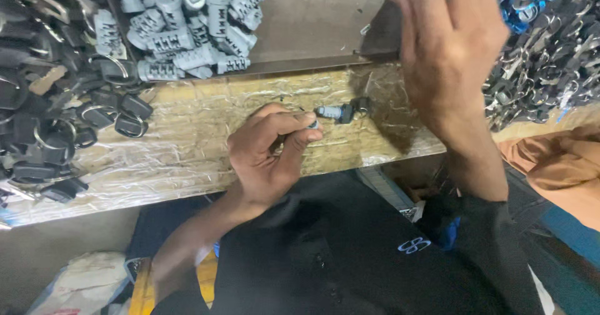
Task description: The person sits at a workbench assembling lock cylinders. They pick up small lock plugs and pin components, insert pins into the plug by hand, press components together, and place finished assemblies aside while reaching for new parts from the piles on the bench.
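Left hand (265,155) at frame centre, fingers pinching a small grey lock cylinder (334,112) over the worktop (187,146). Right hand (450,46) upper right, clenched on a dark tool (381,34).

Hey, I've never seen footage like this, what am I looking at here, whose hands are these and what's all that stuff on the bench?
This is one view from a camera worn on a person's head, looking down at their own bare hands. The left hand pinches a small grey metal lock cylinder against the plastic-wrapped wooden bench edge. The right hand is raised near a dark flat tray. On the tray lies a heap of grey ribbed cylinders. A pile of black key fobs with rings lies at the left, and shiny metal parts at the right.
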The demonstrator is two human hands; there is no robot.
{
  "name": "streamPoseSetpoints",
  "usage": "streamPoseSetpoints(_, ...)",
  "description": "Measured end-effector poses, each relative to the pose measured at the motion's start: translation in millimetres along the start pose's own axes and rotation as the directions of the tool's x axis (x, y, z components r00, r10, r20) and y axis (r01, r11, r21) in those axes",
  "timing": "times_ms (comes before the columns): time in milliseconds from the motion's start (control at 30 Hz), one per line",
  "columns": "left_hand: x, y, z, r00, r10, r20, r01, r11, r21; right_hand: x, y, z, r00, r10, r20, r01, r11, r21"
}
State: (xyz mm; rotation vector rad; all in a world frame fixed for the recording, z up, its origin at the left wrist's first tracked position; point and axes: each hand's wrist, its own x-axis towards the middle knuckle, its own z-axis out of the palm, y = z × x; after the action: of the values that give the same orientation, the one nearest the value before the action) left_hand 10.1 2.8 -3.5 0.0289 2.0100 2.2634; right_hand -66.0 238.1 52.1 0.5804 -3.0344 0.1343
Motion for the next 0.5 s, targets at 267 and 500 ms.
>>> streamPoseSetpoints(267, 2.4, 0.0, -4.4, 1.000, -0.020, 0.002, 0.020, 0.999, -0.041, -2.7, -1.4, -0.4, 0.999, 0.036, -0.022, -0.033, 0.990, 0.137)
streamPoseSetpoints(500, 2.5, 2.1, -3.4, 0.999, -0.045, -0.002, 0.045, 0.995, -0.085, -10.8, -17.6, -13.1, 1.000, 0.023, 0.000, -0.022, 0.982, 0.187)
